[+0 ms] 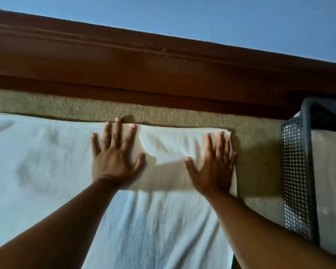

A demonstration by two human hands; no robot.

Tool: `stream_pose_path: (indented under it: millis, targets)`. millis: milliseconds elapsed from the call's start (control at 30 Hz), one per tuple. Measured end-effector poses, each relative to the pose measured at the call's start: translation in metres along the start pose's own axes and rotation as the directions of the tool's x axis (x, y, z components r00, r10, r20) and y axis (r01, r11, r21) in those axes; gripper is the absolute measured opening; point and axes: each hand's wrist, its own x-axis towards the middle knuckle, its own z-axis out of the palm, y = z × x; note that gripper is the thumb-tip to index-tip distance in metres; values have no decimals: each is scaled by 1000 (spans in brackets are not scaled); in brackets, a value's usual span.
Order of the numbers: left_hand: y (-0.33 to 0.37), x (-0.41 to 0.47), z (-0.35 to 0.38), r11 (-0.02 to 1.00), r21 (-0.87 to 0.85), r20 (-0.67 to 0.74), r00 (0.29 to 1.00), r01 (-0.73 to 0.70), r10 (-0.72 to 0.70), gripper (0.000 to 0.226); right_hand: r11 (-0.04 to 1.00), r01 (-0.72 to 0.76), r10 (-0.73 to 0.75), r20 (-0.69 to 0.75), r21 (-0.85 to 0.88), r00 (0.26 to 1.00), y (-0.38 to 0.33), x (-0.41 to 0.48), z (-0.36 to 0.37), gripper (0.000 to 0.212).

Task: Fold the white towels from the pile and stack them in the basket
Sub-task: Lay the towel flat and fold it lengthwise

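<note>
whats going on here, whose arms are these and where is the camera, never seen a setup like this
There is no machine here. A person wears a camera on the head, so the single picture looks forward and down along their own bare arms. The left hand and right hand lie flat, fingers spread, pressing a folded white towel that rests on more white cloth spread over a tan carpet. Nothing is gripped. At the right stands a dark perforated basket with something pale inside. Behind runs a brown wooden ledge.
</note>
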Motion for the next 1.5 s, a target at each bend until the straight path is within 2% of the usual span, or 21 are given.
stream_pose_path:
  millis: [400, 1033, 1133, 1300, 1400, 1500]
  targets:
    - [0, 0, 2, 999, 36, -33, 999, 2, -1, 84, 1000, 27, -27, -1, 13, 1000, 3, 2, 1, 89]
    - [-5, -3, 10, 998, -65, -151, 988, -16, 6, 76, 999, 26, -28, -69, -26, 997, 2, -2, 10, 84]
    - [-8, -2, 9, 996, -79, -128, 991, -34, 24, 76, 999, 17, -18, -42, -40, 999, 0, -2, 9, 83]
    - [-31, -42, 7, 972, -173, -71, 986, -162, 152, 72, 998, -56, 55, 90, 4, 994, -37, -35, 9, 80]
    - [-63, -114, 25, 974, -218, -71, 996, -64, 50, 64, 1000, 16, -16, 56, 1, 998, -94, -96, 29, 79]
    - [-124, -200, 38, 949, -254, -35, 979, 186, -201, 67, 993, 111, -112, 43, 28, 993, -171, -145, 49, 77]
